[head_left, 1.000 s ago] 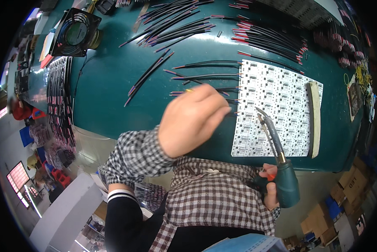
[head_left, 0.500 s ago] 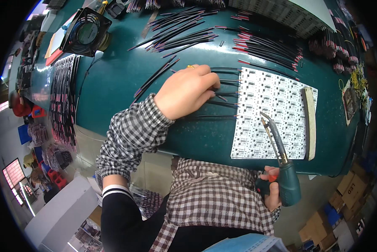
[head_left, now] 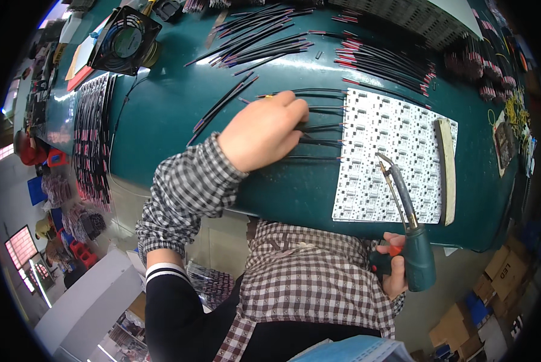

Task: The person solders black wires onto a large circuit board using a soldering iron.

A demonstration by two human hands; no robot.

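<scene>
A sheet of white circuit boards [head_left: 367, 181] lies at the table's front. Several black wires [head_left: 326, 127] reach from its left edge toward my left hand [head_left: 261, 133]. That hand is curled over them, fingertips bent down among the wires; whatever it pinches is hidden under the fingers. My right hand [head_left: 395, 277] grips a soldering gun [head_left: 420, 259] with a green handle and a red trigger, low by the table's front edge. The gun's bent tip and a thin feed tube point up over the middle of the sheet. A pale bar [head_left: 445, 175] rests along the sheet's right side.
Loose black wires [head_left: 264, 51] and red-ended wires [head_left: 379, 63] are spread behind the sheet. A black fan [head_left: 124, 41] stands at the back left, above a row of bundled wires [head_left: 92, 145]. A stack of boards [head_left: 397, 21] sits at the back right.
My left hand has shifted slightly left, its fingers still curled over the wires. The soldering gun's tip stays above the sheet, and the sheet appears slightly higher in view.
</scene>
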